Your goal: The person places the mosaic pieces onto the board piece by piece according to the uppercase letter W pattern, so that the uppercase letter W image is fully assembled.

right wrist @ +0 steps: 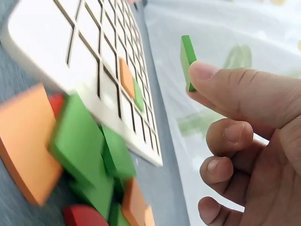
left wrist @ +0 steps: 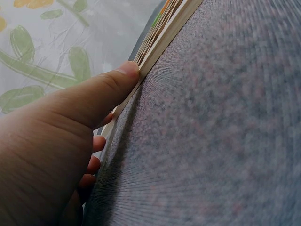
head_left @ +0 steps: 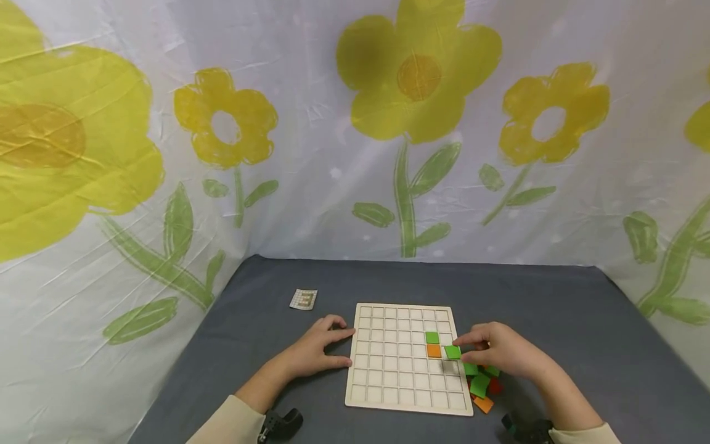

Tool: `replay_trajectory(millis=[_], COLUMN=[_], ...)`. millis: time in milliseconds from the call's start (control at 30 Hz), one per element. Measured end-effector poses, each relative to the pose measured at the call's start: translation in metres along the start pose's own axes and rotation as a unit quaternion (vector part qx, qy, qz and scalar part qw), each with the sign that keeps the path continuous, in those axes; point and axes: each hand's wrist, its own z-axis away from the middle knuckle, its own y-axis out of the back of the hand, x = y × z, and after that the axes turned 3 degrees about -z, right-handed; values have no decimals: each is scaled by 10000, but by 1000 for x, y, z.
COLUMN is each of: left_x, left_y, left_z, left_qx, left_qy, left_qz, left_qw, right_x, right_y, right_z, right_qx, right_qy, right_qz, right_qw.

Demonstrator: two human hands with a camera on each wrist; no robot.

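Observation:
A pale wooden grid board [head_left: 388,357] lies on the dark cloth. In its cells sit one green tile [head_left: 432,337] and one orange tile [head_left: 434,351], side by side. My right hand [head_left: 507,349] pinches another green square tile [right wrist: 188,61] between thumb and index finger, held above the board's right edge; the other fingers curl loosely in the right wrist view. At the board's left edge rests my left hand [head_left: 313,348], thumb and fingers spread apart along the side. The left thumb [left wrist: 101,94] touches the rim in the left wrist view.
A pile of green, orange and red pieces [head_left: 479,386] lies against the board's right edge, near my right hand. A small patterned card [head_left: 303,300] lies on the cloth [head_left: 222,382] beyond my left hand. A flower-printed curtain [head_left: 310,154] hangs behind.

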Motion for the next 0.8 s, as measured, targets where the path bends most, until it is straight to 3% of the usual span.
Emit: replay_trajectory(millis=[233,600,800], left_x=[0,2,1], left_y=[0,1,0], left_z=[-1,-1,-1], left_qx=[22,9,42], left_qy=[-1,44,9], left_qz=[-24,-34,-66], left_qw=[10000,10000,10000], right_x=[-6,-10,-8], right_y=[-17,-37,-41], right_z=[-4,-10,-11], right_qx=[-284,-230,-161], right_qy=[150,-329,-347], right_qz=[77,288,538], right_qw=[9995,9988,9978])
